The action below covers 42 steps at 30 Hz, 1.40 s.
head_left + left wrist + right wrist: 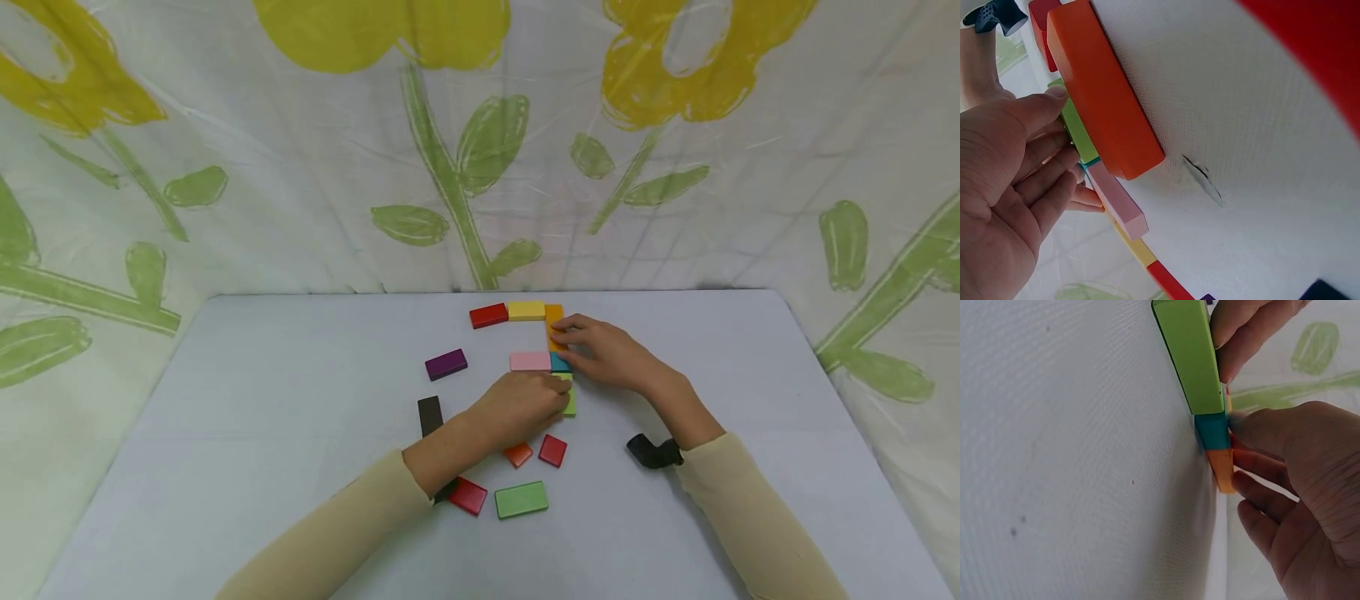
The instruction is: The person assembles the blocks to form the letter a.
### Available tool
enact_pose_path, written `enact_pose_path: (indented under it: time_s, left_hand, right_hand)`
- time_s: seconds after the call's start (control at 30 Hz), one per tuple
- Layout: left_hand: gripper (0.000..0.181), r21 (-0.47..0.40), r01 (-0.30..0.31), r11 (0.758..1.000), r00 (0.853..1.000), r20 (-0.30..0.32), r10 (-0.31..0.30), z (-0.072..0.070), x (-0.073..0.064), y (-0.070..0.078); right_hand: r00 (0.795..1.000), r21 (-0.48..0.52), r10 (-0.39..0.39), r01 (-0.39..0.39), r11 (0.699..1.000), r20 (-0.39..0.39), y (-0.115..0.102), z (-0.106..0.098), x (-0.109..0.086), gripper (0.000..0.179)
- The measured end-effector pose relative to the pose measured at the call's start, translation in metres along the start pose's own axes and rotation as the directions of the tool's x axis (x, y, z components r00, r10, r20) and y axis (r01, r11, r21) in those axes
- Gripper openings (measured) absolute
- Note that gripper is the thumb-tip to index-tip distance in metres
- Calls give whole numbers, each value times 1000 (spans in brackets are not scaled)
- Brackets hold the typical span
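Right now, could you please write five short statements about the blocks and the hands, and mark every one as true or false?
1. The yellow block lies between the far red block and the orange block. True.
2. The left hand touches the lime-green block. True.
3. The pink block lies beside the teal block. True.
4. The right hand rests on the yellow block. False: it is at the orange block and the teal block.
5. The lime-green block is stacked on top of the pink block. False: it lies on the table, next to the teal block.
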<state>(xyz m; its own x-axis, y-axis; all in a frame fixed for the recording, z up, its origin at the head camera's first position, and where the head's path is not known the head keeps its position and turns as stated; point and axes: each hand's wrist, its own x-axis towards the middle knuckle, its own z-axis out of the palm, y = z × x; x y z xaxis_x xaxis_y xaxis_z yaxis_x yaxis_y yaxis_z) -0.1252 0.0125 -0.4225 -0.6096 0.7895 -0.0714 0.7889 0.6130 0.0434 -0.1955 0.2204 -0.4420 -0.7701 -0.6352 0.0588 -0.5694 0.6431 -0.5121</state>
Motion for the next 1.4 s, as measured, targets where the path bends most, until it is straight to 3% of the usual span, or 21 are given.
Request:
enact_pose_path:
  time_s: [1.03, 1.23, 1.4]
  left_hand:
    - [28, -46, 51, 998, 997, 56, -49, -5, 5, 2]
    - [38, -116, 79, 990, 995, 73, -71, -3, -2, 0]
    - [47, -157, 138, 978, 989, 77, -127, -8, -17, -7]
  right_hand:
    - [1000, 9, 0, 0, 1000, -1, 0, 1, 0, 41]
    - [1000, 10, 13, -13, 1000, 5, 1, 2, 0, 40]
    - [1000, 7, 20, -20, 1000, 5, 2, 2, 0, 40]
